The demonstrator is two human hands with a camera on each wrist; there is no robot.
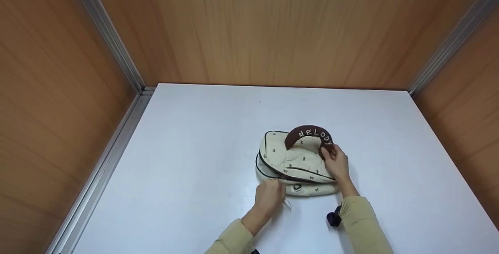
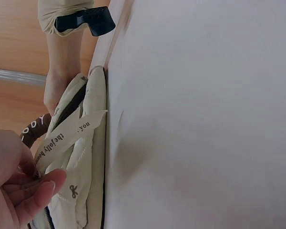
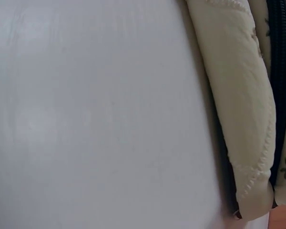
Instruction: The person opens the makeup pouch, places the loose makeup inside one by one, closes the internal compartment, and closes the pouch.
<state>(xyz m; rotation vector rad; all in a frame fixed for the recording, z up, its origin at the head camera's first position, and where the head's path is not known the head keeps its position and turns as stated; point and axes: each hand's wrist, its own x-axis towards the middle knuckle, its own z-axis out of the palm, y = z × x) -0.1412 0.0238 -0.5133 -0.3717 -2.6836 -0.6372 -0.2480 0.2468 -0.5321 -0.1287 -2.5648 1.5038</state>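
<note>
A cream quilted bag [image 1: 302,158] with small bow prints, dark piping and dark zippers lies on the white table. Its curved brown handle [image 1: 308,131] bears the letters MELODY. My right hand [image 1: 337,164] grips the handle's right end, thumb on top. At the bag's front left corner, my left hand [image 1: 269,195] pinches the zipper's ribbon pull [image 2: 66,136], a pale printed strip that sticks out past the fingers. The right wrist view shows the bag's side [image 3: 238,105] and a dark zipper [image 3: 280,81], with almost none of the right hand visible.
The white table [image 1: 187,160] surrounds the bag. Wood-grain panels [image 1: 265,31] stand at the back and both sides, with metal rails [image 1: 113,39] at the corners. A black wrist device [image 1: 333,218] hangs by the right sleeve.
</note>
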